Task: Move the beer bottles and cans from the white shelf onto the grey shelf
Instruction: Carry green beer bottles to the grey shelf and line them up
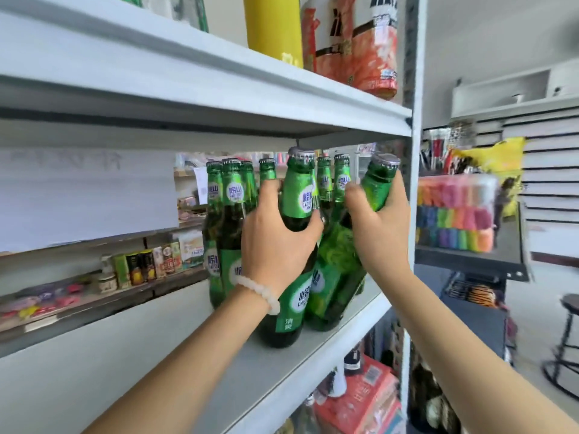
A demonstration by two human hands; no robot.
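Observation:
Several green beer bottles [230,208] with green and white labels stand grouped on a pale grey-white shelf board [269,368]. My left hand [275,245], with a pale bead bracelet on the wrist, is wrapped around the shoulder of a front bottle [297,195] that stands near the shelf's front edge. My right hand [379,227] grips the neck of another bottle [376,186], which leans to the right with its base among the others. Whether this shelf is the white or the grey one I cannot tell.
The shelf above [219,98] holds a yellow container [272,23] and orange snack bags [360,42]. A vertical shelf post [415,183] stands just right of my right hand. Red boxes [366,399] fill the level below. A rack of colourful goods [454,211] and a stool [567,339] stand at right.

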